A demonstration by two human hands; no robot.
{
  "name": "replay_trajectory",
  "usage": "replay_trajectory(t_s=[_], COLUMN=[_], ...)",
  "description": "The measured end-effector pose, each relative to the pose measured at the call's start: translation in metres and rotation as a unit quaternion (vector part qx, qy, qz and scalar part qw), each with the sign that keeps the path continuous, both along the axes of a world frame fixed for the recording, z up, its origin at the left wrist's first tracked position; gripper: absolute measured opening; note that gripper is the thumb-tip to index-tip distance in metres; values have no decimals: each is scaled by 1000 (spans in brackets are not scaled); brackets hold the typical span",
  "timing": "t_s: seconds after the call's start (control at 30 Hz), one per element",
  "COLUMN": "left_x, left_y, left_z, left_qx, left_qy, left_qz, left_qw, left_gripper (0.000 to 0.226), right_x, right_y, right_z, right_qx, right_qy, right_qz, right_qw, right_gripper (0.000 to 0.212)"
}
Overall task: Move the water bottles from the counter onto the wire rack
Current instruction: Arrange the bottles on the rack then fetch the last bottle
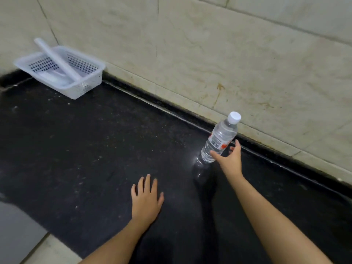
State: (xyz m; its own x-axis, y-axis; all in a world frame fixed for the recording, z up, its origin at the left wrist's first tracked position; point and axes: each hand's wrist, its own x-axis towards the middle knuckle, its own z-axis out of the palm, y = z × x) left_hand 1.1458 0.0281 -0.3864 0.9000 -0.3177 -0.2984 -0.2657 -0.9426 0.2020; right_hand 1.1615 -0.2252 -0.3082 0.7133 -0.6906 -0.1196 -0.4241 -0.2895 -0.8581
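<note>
A clear water bottle (219,139) with a white cap and a red-and-white label stands on the black counter (95,159), close to the tiled wall. My right hand (229,159) is right beside its lower part, fingers spread around it, thumb in front and fingers behind; the fingers are not closed on it. My left hand (146,197) lies flat on the counter with fingers apart, well to the left of the bottle and nearer to me. No wire rack is in view.
A white perforated plastic basket (83,86) sits in the far left corner with a white tube (57,58) leaning in it. The beige tiled wall (209,63) runs behind the counter. The counter's front edge drops to a pale floor at lower left.
</note>
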Motion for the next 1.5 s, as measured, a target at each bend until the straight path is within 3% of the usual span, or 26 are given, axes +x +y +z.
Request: replay_trajectory(t_s=[0.23, 0.4, 0.67, 0.9, 1.07, 1.23, 1.33, 1.5], left_x=[4, 6, 3, -13, -90, -226, -316, -435], left_y=[7, 7, 8, -20, -95, -174, -214, -271], left_z=[-1, -3, -8, 3, 47, 91, 117, 167], left_qx=[-17, -34, -49, -56, -94, -152, -180, -214], left_qy=[-1, -53, -35, -53, -98, -139, -158, -165], left_qz=[-30, -35, -41, -87, -213, -352, -441, -544], left_qw=[999, 997, 997, 993, 968, 913, 865, 794], left_gripper=[51, 46, 61, 65, 57, 63, 56, 63], right_x=[29, 33, -17, -169, -303, -469, -575, -709], right_y=[4, 3, 26, 25, 0, -3, 7, 23], right_z=[0, 1, 2, 14, 42, 75, 97, 121], right_qx=[92, 87, 44, 33, 5, -21, -36, -66], right_qy=[-26, -30, -31, -8, -21, -86, -98, -103], right_qz=[-78, -79, -125, -191, -293, -397, -444, -540], right_qw=[992, 993, 991, 981, 956, 913, 890, 833], right_gripper=[65, 70, 69, 52, 54, 58, 56, 48])
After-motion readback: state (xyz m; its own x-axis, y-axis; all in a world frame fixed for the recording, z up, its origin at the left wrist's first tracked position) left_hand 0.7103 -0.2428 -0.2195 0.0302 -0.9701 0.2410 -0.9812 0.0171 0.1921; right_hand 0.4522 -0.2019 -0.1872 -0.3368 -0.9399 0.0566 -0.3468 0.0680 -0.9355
